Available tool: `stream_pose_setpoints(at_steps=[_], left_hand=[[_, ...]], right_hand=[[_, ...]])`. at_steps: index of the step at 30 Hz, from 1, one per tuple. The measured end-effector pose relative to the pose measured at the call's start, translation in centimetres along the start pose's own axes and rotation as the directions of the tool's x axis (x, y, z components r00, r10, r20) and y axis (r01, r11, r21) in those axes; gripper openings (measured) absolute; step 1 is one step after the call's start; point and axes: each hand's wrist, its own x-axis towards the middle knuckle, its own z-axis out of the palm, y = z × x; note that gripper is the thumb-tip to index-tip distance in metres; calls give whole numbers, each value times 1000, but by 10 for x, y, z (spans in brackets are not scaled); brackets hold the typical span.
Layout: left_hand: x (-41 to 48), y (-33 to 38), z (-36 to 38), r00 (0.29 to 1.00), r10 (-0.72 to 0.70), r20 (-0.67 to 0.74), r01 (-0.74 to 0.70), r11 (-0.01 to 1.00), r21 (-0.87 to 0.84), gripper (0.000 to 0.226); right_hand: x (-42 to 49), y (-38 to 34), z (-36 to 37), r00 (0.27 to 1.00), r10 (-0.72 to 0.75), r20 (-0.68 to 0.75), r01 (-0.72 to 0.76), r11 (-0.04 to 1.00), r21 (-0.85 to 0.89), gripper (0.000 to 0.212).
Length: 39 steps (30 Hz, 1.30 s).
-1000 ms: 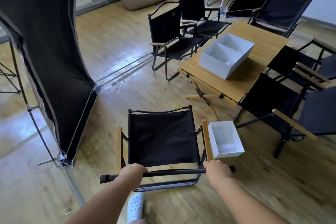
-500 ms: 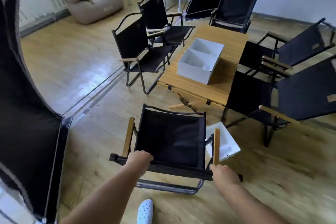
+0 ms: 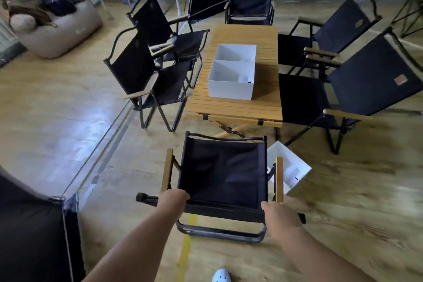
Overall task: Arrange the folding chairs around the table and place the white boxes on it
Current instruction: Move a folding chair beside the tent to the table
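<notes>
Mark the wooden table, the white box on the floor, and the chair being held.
wooden table (image 3: 238, 107): head view, bare slats near its front edge.
white box on the floor (image 3: 291, 167): head view, inside wall.
held chair (image 3: 222, 169): head view, black seat fabric.

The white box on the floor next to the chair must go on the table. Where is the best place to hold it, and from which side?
Probably by the white box's two opposite walls, from above and from its right. It lies open-topped, and the held chair's wooden armrest blocks its left side.

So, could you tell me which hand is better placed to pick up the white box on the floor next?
The right hand: the white box lies beside the chair's right armrest, opposite the left hand.
</notes>
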Motion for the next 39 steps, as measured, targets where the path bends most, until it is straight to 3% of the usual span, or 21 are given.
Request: stream_pose_setpoints(at_steps=[10,19,24,29,39], left_hand=[[-3,-21,9,999,21,40,-23,999,40,47],[-13,-16,12,997,57,51,-58,998,23,47],[-14,-14,14,996,83,27,-79,990,-113,20],[-12,-1,8,994,110,0,-106,961,-256,47],[-2,22,4,992,125,-16,-123,938,-324,55]], right_hand=[[-10,-23,15,998,-63,-4,63,996,-56,25],[-15,-15,21,1000,-23,4,24,999,-25,20],[-19,-14,22,1000,-29,-5,29,1000,13,20],[-24,-4,19,998,-38,-42,40,998,46,6],[-27,29,11,995,-37,-88,40,999,25,35]])
